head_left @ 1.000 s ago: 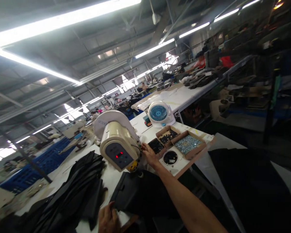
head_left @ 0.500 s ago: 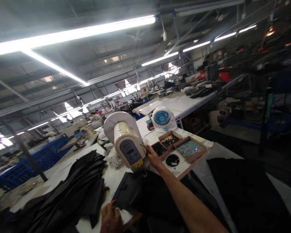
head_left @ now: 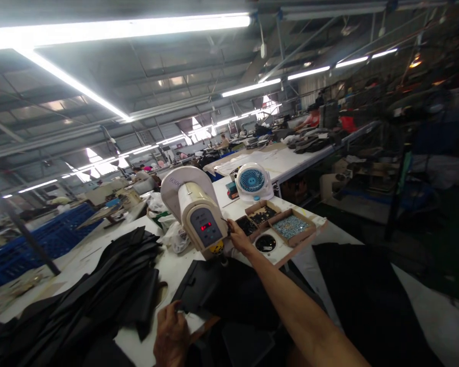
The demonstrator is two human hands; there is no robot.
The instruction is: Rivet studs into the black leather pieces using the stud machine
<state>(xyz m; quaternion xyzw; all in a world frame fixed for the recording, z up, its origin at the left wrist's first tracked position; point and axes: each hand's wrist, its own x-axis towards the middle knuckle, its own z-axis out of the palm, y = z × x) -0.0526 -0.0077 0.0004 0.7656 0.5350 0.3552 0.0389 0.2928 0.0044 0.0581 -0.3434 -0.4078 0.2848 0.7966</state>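
A cream machine head (head_left: pixel 189 204) with a grey panel (head_left: pixel 205 224) and lit red digits stands on the white table. Beneath its yellow-marked lower end lies a black garment piece (head_left: pixel 210 288), partly folded. My left hand (head_left: pixel 171 331) is closed on the near left edge of this black cloth, fingers bent over it. My right hand (head_left: pixel 240 237) is raised at the right side of the machine head, its fingers pinched together. Whatever sits between those fingertips is too small and dark to make out.
Right of the machine are cardboard trays (head_left: pixel 294 227) of small metal and black parts, a round dish (head_left: pixel 265 243) and a blue-and-white fan (head_left: pixel 251 181). A pile of black garments (head_left: pixel 99 285) lies left; more black cloth (head_left: pixel 363 290) lies right. Blue crates (head_left: pixel 34 244) stand beyond.
The view has shifted slightly, with both hands staying at the same places on the cloth and beside the machine. Red digits now show on the panel, which looked dark before.
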